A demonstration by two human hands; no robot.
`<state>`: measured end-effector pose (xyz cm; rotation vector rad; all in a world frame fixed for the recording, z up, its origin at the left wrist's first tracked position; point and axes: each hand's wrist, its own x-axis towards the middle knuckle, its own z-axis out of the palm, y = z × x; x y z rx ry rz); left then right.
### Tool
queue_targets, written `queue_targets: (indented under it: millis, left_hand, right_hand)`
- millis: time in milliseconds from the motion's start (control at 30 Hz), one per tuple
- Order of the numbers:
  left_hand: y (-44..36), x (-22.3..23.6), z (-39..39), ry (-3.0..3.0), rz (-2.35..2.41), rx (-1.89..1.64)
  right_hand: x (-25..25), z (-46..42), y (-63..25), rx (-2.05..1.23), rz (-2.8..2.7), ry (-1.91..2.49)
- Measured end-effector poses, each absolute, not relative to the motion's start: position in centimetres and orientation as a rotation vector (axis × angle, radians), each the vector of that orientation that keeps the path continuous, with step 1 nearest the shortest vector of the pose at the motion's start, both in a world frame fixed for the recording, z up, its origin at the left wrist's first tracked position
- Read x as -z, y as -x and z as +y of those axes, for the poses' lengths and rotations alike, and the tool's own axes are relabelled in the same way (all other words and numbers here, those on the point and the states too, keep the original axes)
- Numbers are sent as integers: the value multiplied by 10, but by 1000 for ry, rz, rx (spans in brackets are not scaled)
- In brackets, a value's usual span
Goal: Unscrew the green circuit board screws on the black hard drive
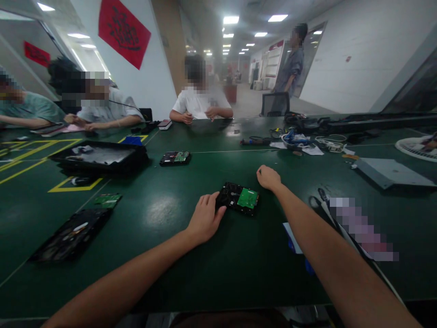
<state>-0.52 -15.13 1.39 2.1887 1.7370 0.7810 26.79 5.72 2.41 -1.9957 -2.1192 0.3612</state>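
A hard drive [234, 197] lies on the green table in front of me, its green circuit board facing up at the right end. My left hand [205, 216] grips its left end, thumb along the near side and fingers at the far side. Beyond the drive's right end, apart from it, my right hand [269, 177] is closed with the fingers curled together. Whatever those fingers hold, if anything, is hidden. Farther off to the left lies a second hard drive [175, 158], also with a green board showing.
At left are a black tray [102, 157], a black drive casing [73, 234] and a loose green circuit board [107, 200]. Cables [295, 138] and a grey metal box [392, 173] lie on the right. Across the table sits a person [201, 100]; others sit left.
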Motion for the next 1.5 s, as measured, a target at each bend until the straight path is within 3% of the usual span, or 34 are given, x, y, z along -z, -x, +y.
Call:
queue_targets:
  millis: [133, 467, 833, 1100, 1500]
  left_hand:
    - [9, -21, -169, -2232, 1630, -730]
    - [19, -32, -106, -2275, 1264, -559]
    - [-16, -20, -127, -2220, 1753, -715]
    - [-15, -14, -134, -2346, 1664, -693]
    - [-15, -15, -133, -2332, 1643, -704]
  right_hand:
    - [-25, 60, -272, -437, -2097, 1930]
    - [-49, 61, -288, -821, -1659, 1722]
    - [-81, 35, -270, -1187, -1591, 1481]
    - [-83, 14, -242, -387, -2462, 1339]
    - [-71, 17, -229, -205, -2619, 1357]
